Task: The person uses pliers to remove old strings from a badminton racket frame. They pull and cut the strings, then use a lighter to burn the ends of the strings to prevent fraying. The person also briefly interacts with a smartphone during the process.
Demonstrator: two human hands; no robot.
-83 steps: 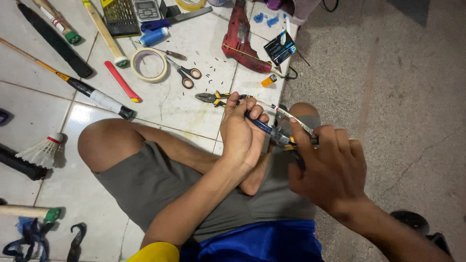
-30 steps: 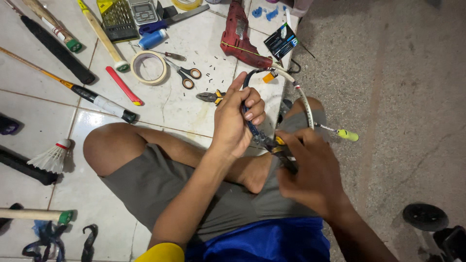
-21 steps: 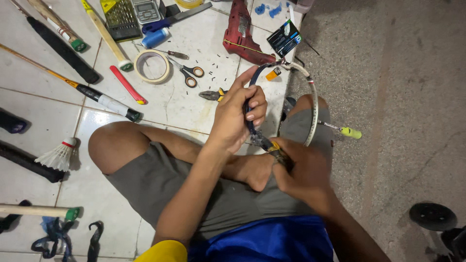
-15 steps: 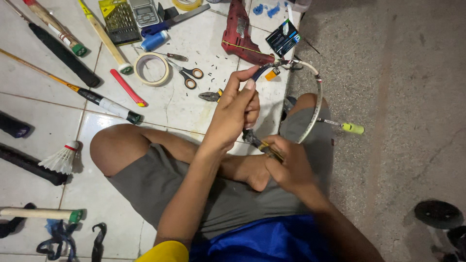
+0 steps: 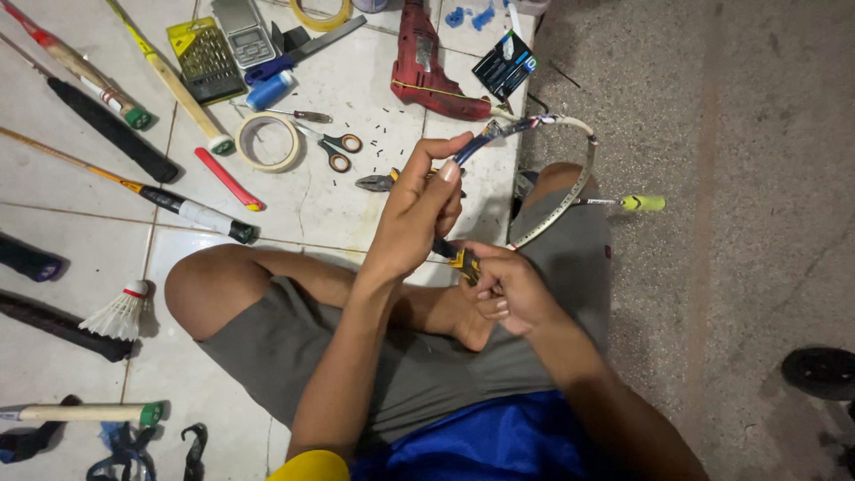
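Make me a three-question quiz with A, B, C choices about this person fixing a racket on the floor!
1. Where does the white feather shuttlecock lie?
A. on the grey carpet
B. on the tiles beside the bent knee
C. on the red power drill

2. What colour are the handles of the small scissors?
A. orange
B. green
C. purple

3. How is the bent badminton racket frame held?
A. lying untouched
B. hanging from a wall
C. gripped by the left hand

Answers: 1 B, it rests on white tile; 2 A, orange loops show; 3 C, fingers wrap the frame.

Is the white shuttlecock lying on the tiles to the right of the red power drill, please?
No, the shuttlecock lies far left on the tiles beside the person's knee, while the red drill sits at the top centre.
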